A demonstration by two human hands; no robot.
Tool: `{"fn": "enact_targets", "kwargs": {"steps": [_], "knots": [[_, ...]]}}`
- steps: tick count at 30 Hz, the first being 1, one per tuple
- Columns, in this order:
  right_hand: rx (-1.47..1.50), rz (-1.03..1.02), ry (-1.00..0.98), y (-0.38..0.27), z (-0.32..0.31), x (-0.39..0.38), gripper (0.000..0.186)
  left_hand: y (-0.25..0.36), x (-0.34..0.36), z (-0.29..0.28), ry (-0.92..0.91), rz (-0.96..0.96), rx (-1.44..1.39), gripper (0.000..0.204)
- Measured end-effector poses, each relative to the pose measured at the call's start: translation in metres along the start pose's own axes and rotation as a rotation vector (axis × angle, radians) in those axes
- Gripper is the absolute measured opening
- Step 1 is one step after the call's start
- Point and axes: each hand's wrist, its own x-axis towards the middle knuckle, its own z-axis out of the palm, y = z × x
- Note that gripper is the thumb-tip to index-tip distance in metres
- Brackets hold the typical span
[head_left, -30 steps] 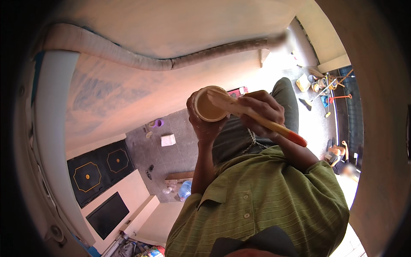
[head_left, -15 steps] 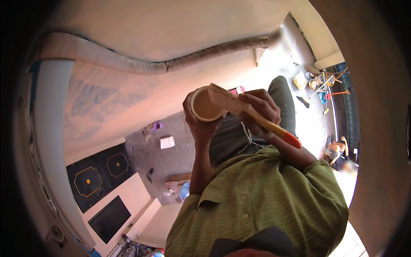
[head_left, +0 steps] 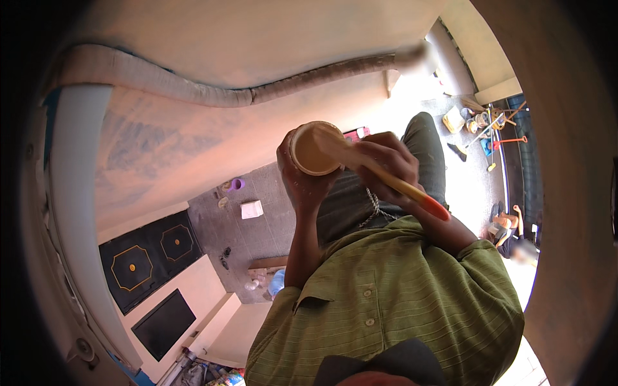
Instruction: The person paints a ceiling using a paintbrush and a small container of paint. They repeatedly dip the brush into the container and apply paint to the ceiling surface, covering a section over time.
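My left hand [head_left: 301, 186] is wrapped round a small round tub [head_left: 317, 173] of cream-coloured paint and holds it with its mouth facing up. In my right hand [head_left: 394, 159] is a paintbrush [head_left: 407, 188] with a yellowish handle and an orange-red end. Its bristle end reaches over the tub's rim into the mouth, blurred by motion. How deep the bristles sit in the paint cannot be made out. Both hands are close together in front of my green shirt.
A peach wall with grey smudges carries a thick pipe [head_left: 193, 90]. Far below on the grey floor are a white box [head_left: 252, 209] and a purple cup [head_left: 237, 184]. At the right are a broom [head_left: 458, 152], several buckets and a person [head_left: 512, 228]. A black panelled door [head_left: 154, 256] is at the left.
The brush's bristle end has gone from beside the tub's rim to inside its mouth. The tub has shifted slightly right and up, and my right hand slightly left.
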Motion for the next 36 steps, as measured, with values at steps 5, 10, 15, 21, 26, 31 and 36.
{"fn": "enact_targets", "kwargs": {"steps": [5,10,15,21,26,31,36], "knots": [[-0.021,-0.032,0.134,-0.01,-0.001,0.002,0.033,0.001,-0.001,0.001,0.007,0.034,0.032,0.091],[-0.102,-0.076,0.058,-0.001,0.0,-0.002,0.033,0.0,-0.003,0.004,-0.001,0.003,-0.002,0.09],[-0.067,-0.028,0.04,-0.007,-0.001,-0.003,0.033,0.001,-0.002,0.004,-0.008,-0.025,0.002,0.089],[-0.023,0.06,-0.001,-0.004,0.0,-0.007,0.036,-0.002,-0.002,0.004,0.006,-0.005,0.002,0.091],[-0.159,-0.116,-0.107,0.002,0.003,-0.01,0.038,0.002,-0.002,0.002,-0.005,-0.077,0.038,0.091],[0.034,0.074,-0.049,-0.009,-0.001,-0.006,0.035,-0.006,-0.004,0.003,0.018,-0.068,-0.022,0.091],[-0.063,0.004,-0.013,-0.01,0.002,-0.007,0.034,-0.008,-0.005,0.0,0.028,-0.041,0.03,0.091]]}}
